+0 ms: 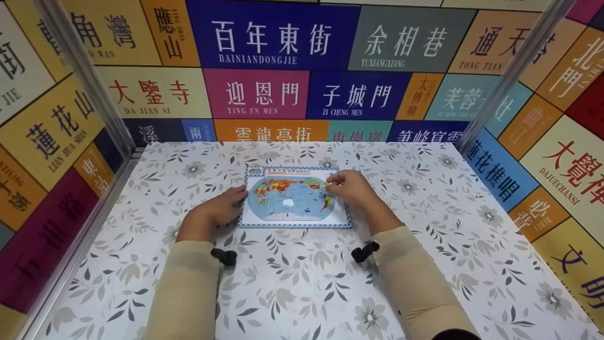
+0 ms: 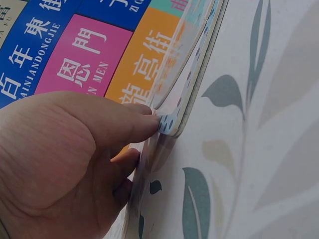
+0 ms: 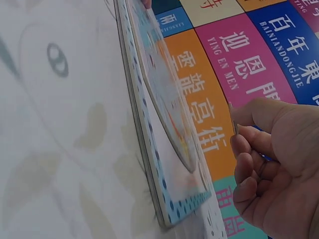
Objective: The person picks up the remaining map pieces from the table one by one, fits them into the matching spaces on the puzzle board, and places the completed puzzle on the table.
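A world-map jigsaw puzzle (image 1: 269, 208) lies flat on the table, its white board edged with a blue dotted border. A white patch shows within the blue of the map. At the board's left edge, my left hand (image 1: 222, 206) holds the rim with thumb and forefinger by the near corner; its other fingers curl beside the board (image 2: 167, 123). My right hand (image 1: 351, 188) is over the map's right side. Between its thumb and forefinger it pinches a small thin flat piece (image 3: 234, 119), seen edge-on, apart from the board. The piece's face is not visible.
A white tabletop (image 1: 302, 283) with a leaf and flower print lies under the board. Walls of coloured panels with Chinese lettering (image 1: 257, 92) stand behind and on both sides, with metal posts (image 1: 106, 89) at the corners.
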Motion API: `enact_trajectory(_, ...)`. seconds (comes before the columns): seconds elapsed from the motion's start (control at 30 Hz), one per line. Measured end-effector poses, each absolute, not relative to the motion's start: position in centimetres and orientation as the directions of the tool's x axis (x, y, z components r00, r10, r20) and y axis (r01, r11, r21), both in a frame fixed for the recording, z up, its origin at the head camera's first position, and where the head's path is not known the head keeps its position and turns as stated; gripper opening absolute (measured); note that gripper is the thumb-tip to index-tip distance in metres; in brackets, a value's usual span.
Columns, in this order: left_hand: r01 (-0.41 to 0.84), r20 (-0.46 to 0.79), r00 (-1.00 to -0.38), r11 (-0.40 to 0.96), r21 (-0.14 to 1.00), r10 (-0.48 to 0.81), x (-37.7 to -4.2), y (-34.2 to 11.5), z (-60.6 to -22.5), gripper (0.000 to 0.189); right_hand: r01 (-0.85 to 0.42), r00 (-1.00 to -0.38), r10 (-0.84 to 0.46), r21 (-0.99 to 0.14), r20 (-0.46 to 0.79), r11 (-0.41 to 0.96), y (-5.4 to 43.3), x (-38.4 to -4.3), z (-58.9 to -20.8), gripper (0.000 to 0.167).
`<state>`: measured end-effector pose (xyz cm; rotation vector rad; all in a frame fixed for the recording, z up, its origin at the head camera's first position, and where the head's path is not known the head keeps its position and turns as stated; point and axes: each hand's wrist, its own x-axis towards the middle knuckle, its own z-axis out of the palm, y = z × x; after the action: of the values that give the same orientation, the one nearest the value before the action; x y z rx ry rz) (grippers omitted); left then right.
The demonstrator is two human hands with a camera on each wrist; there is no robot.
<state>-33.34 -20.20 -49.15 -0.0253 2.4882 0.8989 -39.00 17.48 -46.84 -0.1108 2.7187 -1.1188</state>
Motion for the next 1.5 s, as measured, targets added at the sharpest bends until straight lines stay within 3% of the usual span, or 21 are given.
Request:
enact_trajectory(0.3,-0.148,-0.443,-0.881,0.791,0.593,0.167,-33.4,-20.4,-49.2,0.074,-0.149,-0.964,-0.263,-0.724,-0.047,0.673,13.5,-38.2,-46.6,0.029)
enact_trajectory(0.57,-0.033,-0.389,-0.887,0.805,0.592,0.249,-33.2,-20.6,-49.1,0.07,-0.111,-0.961,-0.266,-0.777,-0.074,0.619,10.9,-37.9,-46.6,0.028)
enact_trajectory(1.07,-0.113,-0.431,-0.878,0.787,0.606,0.206,-33.2,-20.4,-48.7,0.072,-0.045,-0.962,-0.243,-0.807,-0.124,0.588,8.6,-38.1,-47.5,0.016)
enact_trajectory(1.5,-0.093,-0.423,-0.882,0.804,0.587,0.207,-33.1,-20.3,-48.7,0.072,-0.093,-0.946,-0.298,-0.779,-0.124,0.62,8.8,-37.8,-48.7,0.025)
